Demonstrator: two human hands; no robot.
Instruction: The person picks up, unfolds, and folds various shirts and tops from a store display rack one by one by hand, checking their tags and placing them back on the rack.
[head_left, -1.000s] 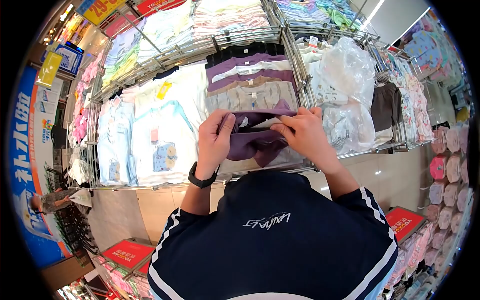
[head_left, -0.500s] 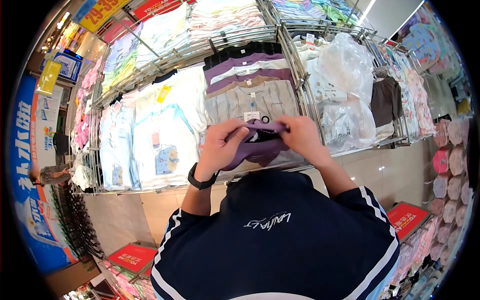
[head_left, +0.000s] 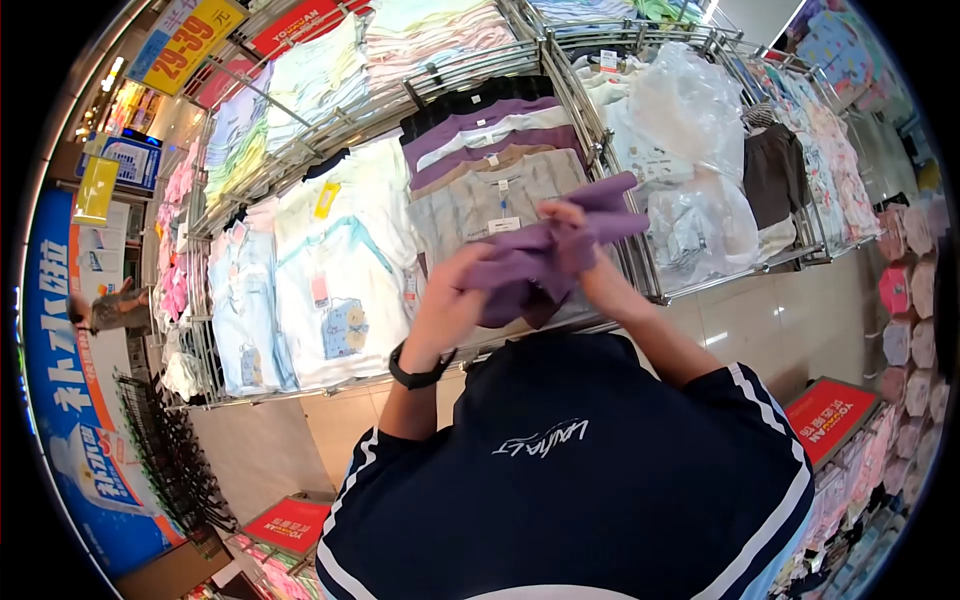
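Observation:
A purple garment (head_left: 522,258) is bunched between my hands, above a stack of folded shirts; I cannot tell whether it is a top or bottoms. My left hand (head_left: 448,302), with a black band on the wrist, is closed round its left side. On the other side, my right hand (head_left: 580,245) grips the cloth, and two purple ends stick out past it to the upper right. Just behind lies a grey-brown shirt (head_left: 500,196) with a white tag. Purple, white, brown and black shirts are layered behind it.
White shirts (head_left: 345,290) with printed pictures lie left of the stack. Clear plastic-bagged clothes (head_left: 700,220) are to the right, beyond a metal rack divider (head_left: 622,215). Red signs (head_left: 832,420) stand on displays at my sides. A person (head_left: 118,308) is at the far left.
The purple garment, earlier stretched open at its edge between both hands, is now bunched, with two ends extending right. My right hand has moved slightly left and turned over the cloth.

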